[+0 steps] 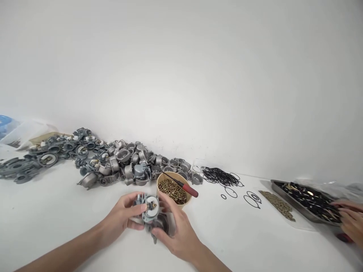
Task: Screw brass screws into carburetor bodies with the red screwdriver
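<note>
My left hand is closed around a carburetor body, its thumb lying by the brass piece at the middle of the white float. The float side is turned up toward me. In my right hand is a grey metal float bowl, its open side facing up, just below and to the right of the body. The right fingertips reach behind the carburetor body; whether they touch it I cannot tell. Just beyond both hands stands a tub of brass-coloured screws, with a red-handled screwdriver lying across its rim.
Carburetor bodies and float bowls are heaped along the wall. Black rubber rings lie to the right, several apart. Further right are small brass parts and a metal tray of black parts, where another person's hand reaches in.
</note>
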A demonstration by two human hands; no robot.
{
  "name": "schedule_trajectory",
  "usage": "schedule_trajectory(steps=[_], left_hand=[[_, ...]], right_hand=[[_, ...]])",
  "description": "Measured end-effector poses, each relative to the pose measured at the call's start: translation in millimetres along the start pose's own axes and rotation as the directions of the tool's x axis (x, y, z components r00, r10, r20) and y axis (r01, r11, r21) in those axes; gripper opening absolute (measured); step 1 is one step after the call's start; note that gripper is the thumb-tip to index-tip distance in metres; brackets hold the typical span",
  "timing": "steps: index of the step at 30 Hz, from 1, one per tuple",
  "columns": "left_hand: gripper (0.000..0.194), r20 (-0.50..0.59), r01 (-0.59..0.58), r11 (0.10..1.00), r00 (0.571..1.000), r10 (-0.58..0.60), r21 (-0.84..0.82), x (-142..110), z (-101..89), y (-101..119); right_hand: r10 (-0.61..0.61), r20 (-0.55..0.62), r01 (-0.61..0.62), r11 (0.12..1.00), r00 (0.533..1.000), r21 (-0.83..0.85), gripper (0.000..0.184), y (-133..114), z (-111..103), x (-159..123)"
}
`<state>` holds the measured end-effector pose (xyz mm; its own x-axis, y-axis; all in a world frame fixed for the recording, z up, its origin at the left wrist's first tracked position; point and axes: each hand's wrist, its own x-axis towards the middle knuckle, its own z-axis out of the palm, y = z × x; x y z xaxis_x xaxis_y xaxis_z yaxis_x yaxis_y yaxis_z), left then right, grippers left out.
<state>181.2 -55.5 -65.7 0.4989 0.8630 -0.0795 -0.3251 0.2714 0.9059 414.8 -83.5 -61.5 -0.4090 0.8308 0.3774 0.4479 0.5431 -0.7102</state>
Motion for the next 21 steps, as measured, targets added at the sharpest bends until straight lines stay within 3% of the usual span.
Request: schedule_trajectory(steps=[6,13,18,21], left_hand=[[0.064,0.038,0.075,0.985,0.997,-0.07,-0.153,-3,-16.5,-13],[0.07,0.089,0.07,0.985,0.994,-0.057,-0.155,-10,-16.5,-19],[0.069,0.222,-0.028,0.999,0.975,0.019,0.035,-13,-14.0,-10],[0.07,0.22,-0.037,0.988,0.976,0.004,0.147,-11,-15.5,-9]], right_hand=[[-0.025,-0.016,0.026,0.999,1.0,0.019,0.075,-1,8,4],[-0.155,-0.062,0.152,0.987,0.986,-0.045,0.058,-11,6,11],[-0.204,-0.098,0.197,0.978,0.974,-0.074,0.057,-15,5,7],[-0.171,-0.084,0.166,0.984,0.982,-0.059,0.049,-19,8,6]])
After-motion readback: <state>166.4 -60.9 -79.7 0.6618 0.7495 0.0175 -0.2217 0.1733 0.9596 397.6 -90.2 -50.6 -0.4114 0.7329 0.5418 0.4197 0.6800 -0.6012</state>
